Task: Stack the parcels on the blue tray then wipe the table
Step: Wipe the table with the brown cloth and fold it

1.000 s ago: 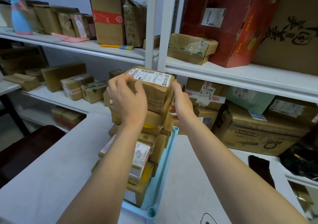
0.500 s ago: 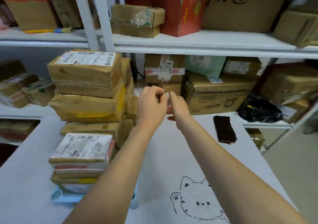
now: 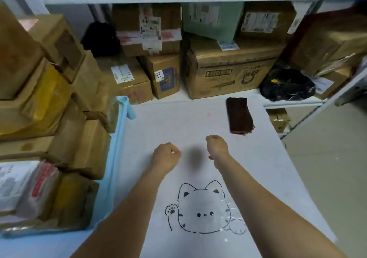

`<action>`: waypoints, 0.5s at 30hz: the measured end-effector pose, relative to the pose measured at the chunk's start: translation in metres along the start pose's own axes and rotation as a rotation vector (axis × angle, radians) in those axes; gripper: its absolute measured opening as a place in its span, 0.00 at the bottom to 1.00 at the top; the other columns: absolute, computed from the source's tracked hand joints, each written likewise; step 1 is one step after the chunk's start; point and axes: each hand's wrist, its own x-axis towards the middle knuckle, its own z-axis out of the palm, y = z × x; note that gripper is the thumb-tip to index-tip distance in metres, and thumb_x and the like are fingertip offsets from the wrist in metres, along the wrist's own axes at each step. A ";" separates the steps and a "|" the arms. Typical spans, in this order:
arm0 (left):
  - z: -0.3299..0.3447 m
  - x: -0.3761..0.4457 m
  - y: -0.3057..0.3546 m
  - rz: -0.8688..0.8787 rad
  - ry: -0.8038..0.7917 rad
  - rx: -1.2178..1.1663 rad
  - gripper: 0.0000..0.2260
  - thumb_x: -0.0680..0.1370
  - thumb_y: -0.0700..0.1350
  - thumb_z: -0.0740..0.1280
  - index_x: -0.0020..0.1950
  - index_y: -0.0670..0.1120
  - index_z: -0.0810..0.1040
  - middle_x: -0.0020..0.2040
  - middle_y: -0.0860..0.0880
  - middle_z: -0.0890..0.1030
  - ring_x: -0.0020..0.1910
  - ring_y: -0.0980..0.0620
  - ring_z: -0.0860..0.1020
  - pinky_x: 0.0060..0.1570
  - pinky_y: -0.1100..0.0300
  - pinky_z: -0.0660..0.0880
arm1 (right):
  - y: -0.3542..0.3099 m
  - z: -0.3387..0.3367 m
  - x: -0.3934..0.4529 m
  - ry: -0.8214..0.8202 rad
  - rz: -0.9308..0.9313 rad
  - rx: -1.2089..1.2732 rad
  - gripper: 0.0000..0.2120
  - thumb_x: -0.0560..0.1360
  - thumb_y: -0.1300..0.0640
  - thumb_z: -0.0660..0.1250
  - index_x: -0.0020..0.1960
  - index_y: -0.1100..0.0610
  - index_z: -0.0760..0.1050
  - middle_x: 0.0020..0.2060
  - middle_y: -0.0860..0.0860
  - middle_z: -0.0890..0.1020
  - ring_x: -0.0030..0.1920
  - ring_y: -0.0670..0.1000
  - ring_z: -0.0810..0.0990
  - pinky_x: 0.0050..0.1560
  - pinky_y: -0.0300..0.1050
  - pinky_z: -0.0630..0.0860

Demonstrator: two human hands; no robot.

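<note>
A tall stack of brown cardboard parcels fills the left side, standing on the light blue tray, whose rim runs along the stack's right side. My left hand and my right hand hover side by side over the white table, both curled into loose fists with nothing in them. A folded dark brown cloth lies on the table, up and to the right of my right hand, apart from it.
A cat drawing is printed on the table between my forearms. Shelves behind the table hold several cardboard boxes and a black plastic bag. The table's right edge drops to a grey floor.
My hands left the top parcel, came together in front of me, then lowered and parted over the table. The view swung right and down, away from the stack.
</note>
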 end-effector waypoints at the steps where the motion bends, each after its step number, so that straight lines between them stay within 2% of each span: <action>1: 0.010 0.006 0.002 -0.025 -0.009 0.016 0.08 0.76 0.44 0.65 0.50 0.44 0.81 0.54 0.46 0.82 0.56 0.47 0.77 0.53 0.62 0.71 | 0.009 -0.005 0.015 0.013 0.013 -0.026 0.07 0.77 0.62 0.54 0.47 0.60 0.70 0.43 0.58 0.73 0.45 0.57 0.71 0.47 0.48 0.69; 4: 0.030 0.025 0.008 -0.058 -0.031 0.089 0.10 0.76 0.43 0.64 0.50 0.41 0.82 0.54 0.42 0.82 0.56 0.44 0.78 0.55 0.58 0.73 | 0.025 -0.018 0.047 0.067 0.039 -0.058 0.08 0.76 0.59 0.54 0.48 0.59 0.71 0.50 0.60 0.75 0.46 0.57 0.72 0.47 0.46 0.68; 6: 0.044 0.037 0.014 -0.074 -0.031 0.142 0.11 0.76 0.42 0.63 0.51 0.39 0.82 0.54 0.40 0.82 0.56 0.42 0.78 0.56 0.56 0.74 | 0.033 -0.027 0.067 0.102 0.048 -0.077 0.14 0.77 0.57 0.54 0.57 0.59 0.74 0.60 0.60 0.75 0.54 0.60 0.75 0.54 0.49 0.71; 8: 0.054 0.047 0.019 -0.087 -0.013 0.177 0.12 0.76 0.43 0.62 0.55 0.41 0.82 0.57 0.41 0.81 0.58 0.43 0.77 0.57 0.57 0.73 | 0.033 -0.036 0.079 0.167 0.013 -0.107 0.19 0.78 0.55 0.55 0.67 0.57 0.72 0.67 0.58 0.71 0.65 0.60 0.72 0.62 0.51 0.69; 10: 0.073 0.068 0.032 -0.106 -0.002 0.183 0.12 0.77 0.43 0.62 0.55 0.42 0.81 0.57 0.42 0.81 0.57 0.42 0.77 0.56 0.56 0.73 | 0.032 -0.051 0.110 0.256 -0.030 -0.155 0.21 0.79 0.55 0.56 0.70 0.57 0.69 0.69 0.58 0.68 0.68 0.60 0.68 0.64 0.53 0.67; 13: 0.089 0.089 0.049 -0.107 0.014 0.193 0.10 0.77 0.43 0.61 0.50 0.46 0.81 0.51 0.42 0.81 0.51 0.43 0.77 0.53 0.56 0.72 | 0.025 -0.067 0.146 0.374 -0.105 -0.266 0.22 0.79 0.55 0.57 0.72 0.59 0.65 0.70 0.59 0.65 0.69 0.61 0.64 0.65 0.54 0.66; 15: 0.093 0.097 0.055 -0.106 0.054 0.203 0.11 0.76 0.45 0.61 0.52 0.48 0.82 0.54 0.45 0.82 0.54 0.43 0.78 0.53 0.57 0.72 | 0.022 -0.076 0.160 0.449 -0.121 -0.324 0.24 0.79 0.54 0.59 0.73 0.59 0.63 0.71 0.58 0.64 0.70 0.60 0.63 0.65 0.55 0.66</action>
